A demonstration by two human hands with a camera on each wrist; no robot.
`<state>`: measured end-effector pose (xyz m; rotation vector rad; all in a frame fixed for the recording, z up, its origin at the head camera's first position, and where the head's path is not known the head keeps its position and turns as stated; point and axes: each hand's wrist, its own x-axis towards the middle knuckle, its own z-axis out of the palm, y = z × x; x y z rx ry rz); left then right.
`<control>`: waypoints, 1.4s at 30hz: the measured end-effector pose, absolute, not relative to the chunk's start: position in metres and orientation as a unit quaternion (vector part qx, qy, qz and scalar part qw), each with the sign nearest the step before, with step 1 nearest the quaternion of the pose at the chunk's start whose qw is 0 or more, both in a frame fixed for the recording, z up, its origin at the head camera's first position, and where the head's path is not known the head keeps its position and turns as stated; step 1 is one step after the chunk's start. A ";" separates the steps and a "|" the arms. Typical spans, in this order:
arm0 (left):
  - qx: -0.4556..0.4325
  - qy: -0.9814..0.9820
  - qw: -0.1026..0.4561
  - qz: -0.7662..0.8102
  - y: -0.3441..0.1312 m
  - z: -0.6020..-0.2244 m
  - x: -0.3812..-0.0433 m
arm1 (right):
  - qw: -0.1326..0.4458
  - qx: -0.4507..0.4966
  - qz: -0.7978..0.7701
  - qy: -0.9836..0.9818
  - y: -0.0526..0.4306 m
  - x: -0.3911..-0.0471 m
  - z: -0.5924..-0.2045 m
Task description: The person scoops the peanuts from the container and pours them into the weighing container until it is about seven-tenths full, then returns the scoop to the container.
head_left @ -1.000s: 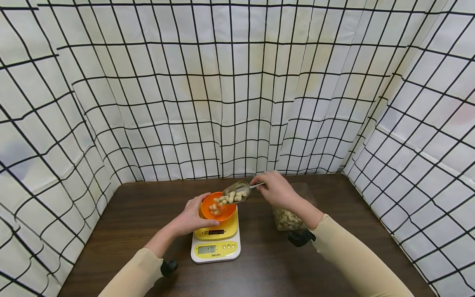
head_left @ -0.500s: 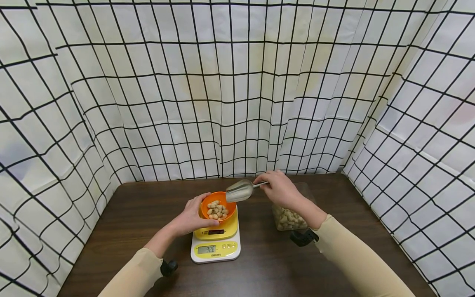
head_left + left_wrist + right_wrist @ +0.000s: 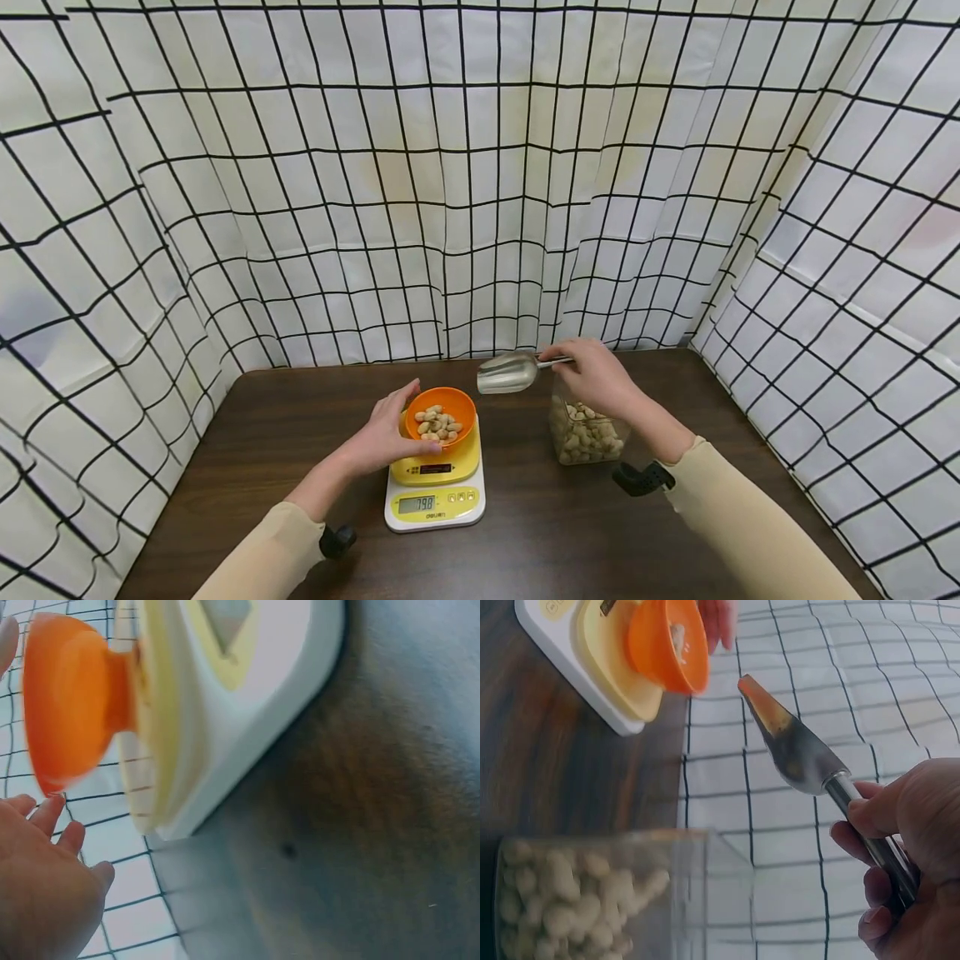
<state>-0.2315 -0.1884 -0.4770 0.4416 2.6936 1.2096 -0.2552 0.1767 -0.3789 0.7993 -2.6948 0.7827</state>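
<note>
My right hand (image 3: 596, 379) grips the handle of a metal scoop (image 3: 508, 373), held in the air between the bowl and the clear container. No peanuts show in the scoop. An orange bowl (image 3: 466, 407) with several unshelled peanuts (image 3: 438, 423) sits on a yellow and white kitchen scale (image 3: 435, 521). Around the bowl's left side, my left hand (image 3: 382, 433) has its thumb and fingers spread. In the left wrist view its relaxed fingertips (image 3: 52, 806) are at the bowl's rim, touching or very close.
A clear plastic container (image 3: 557, 433), partly filled with peanuts, stands on the dark wooden table (image 3: 517, 517), below my right hand. The scale's display (image 3: 417, 504) appears to read 79.8. A white curtain with black grid lines (image 3: 480, 208) encloses the table's back and sides.
Peanuts slid from the scoop into the bowl. My right hand then drew the scoop away to the right. The left hand's fingers loosened slightly from the bowl, and the display reading changed.
</note>
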 end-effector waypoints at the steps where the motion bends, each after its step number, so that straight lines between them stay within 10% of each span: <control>1: 0.149 0.898 0.074 0.406 -0.188 -0.474 -0.231 | 0.112 0.272 0.272 -0.916 0.182 -0.255 -0.377; 42: 0.258 0.863 0.093 0.425 -0.039 -0.431 -0.228 | 0.124 0.225 0.141 -0.956 0.299 -0.234 -0.359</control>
